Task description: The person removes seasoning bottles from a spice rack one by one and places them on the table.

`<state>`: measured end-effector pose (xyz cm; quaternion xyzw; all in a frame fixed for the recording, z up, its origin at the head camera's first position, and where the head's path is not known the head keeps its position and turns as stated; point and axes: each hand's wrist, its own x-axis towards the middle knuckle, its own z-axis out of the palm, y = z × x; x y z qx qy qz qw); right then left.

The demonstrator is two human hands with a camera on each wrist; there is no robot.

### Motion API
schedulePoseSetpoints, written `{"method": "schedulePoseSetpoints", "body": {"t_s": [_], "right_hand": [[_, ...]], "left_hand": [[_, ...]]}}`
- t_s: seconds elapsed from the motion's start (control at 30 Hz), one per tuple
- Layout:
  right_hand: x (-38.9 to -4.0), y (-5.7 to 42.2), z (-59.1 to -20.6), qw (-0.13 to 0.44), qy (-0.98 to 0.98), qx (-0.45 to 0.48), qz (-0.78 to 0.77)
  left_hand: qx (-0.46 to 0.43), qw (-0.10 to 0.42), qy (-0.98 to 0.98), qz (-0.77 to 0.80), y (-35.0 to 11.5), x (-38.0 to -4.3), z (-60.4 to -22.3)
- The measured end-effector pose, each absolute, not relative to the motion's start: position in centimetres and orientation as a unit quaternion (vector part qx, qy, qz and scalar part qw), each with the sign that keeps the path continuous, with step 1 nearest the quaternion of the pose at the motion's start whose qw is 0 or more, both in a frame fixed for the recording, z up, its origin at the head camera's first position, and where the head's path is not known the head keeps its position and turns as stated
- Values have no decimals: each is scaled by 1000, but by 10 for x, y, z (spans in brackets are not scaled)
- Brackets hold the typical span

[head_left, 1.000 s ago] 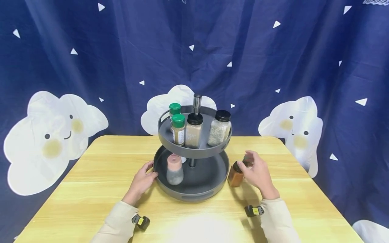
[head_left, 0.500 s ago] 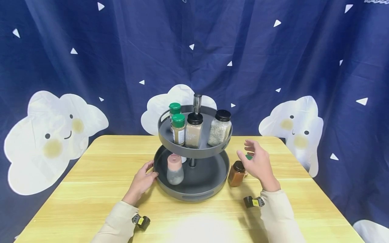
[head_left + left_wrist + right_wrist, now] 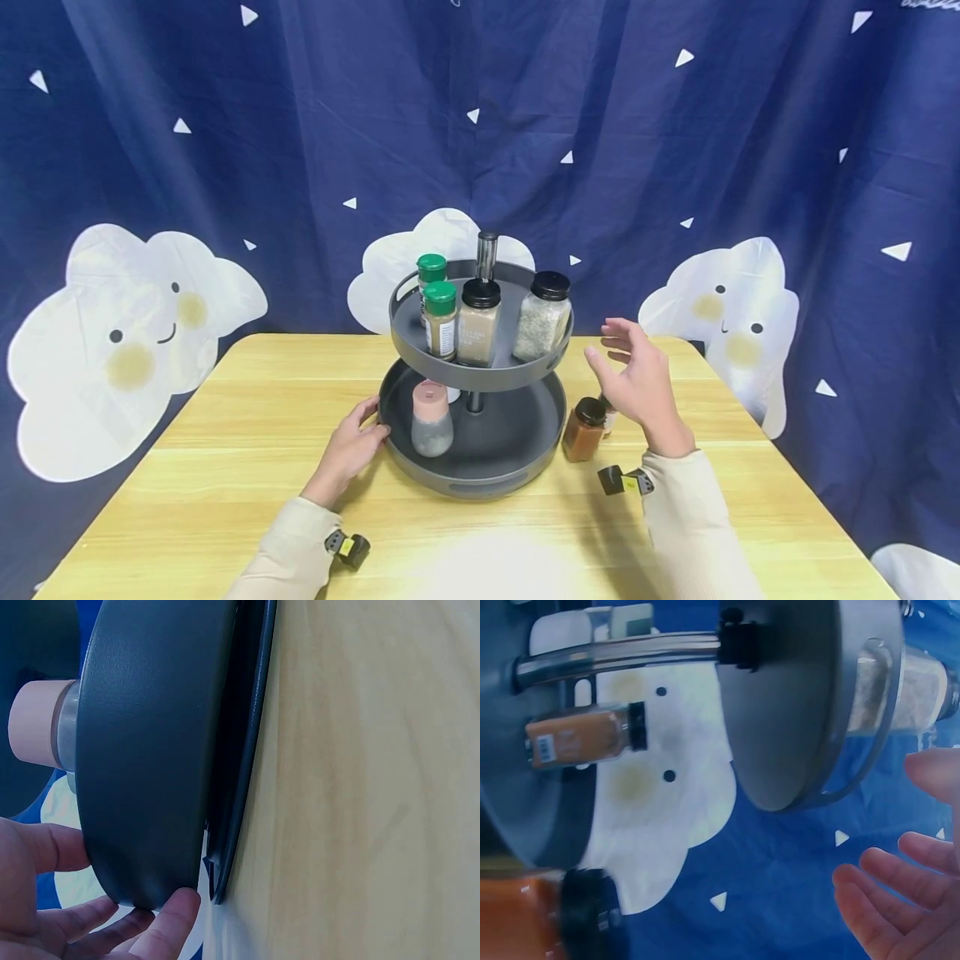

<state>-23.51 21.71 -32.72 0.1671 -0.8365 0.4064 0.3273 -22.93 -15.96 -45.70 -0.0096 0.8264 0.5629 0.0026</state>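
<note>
My left hand (image 3: 350, 448) touches the outer wall of the lower tray (image 3: 517, 429) of a two-tier grey turntable, thumb and fingertips lying against its curve (image 3: 142, 765). Raised to the right of the upper tray (image 3: 480, 379), my right hand (image 3: 639, 383) has its fingers apart and holds nothing. Below it a black-capped jar of orange-brown spice (image 3: 584, 433) stands on the table. A smaller bottle (image 3: 609, 421) is partly hidden behind that jar. On the lower tray stands a pink-capped shaker (image 3: 432, 423); the right wrist view also shows an orange-brown spice jar (image 3: 581, 736) there.
On the upper tray are two green-capped bottles (image 3: 441, 323), a black-capped jar of beige powder (image 3: 478, 327) and a black-capped jar of pale flakes (image 3: 542, 321). A metal post (image 3: 487, 257) rises above it. Behind the wooden table (image 3: 225, 467) hangs a blue curtain (image 3: 315, 125).
My right hand has risen from beside the small green-capped bottle and the spice jar, its fingers spreading away from them. My left hand stays on the lower tray.
</note>
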Motion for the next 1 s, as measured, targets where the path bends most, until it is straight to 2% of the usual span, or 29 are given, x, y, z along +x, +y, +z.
{"method": "schedulePoseSetpoints", "body": {"t_s": [0.47, 1.0], "right_hand": [[-239, 205, -302, 360, -810, 212, 412], [-239, 179, -295, 349, -815, 230, 402]], "left_hand": [[-13, 7, 829, 559, -160, -228, -455], [-7, 4, 826, 563, -160, -227, -456]]}}
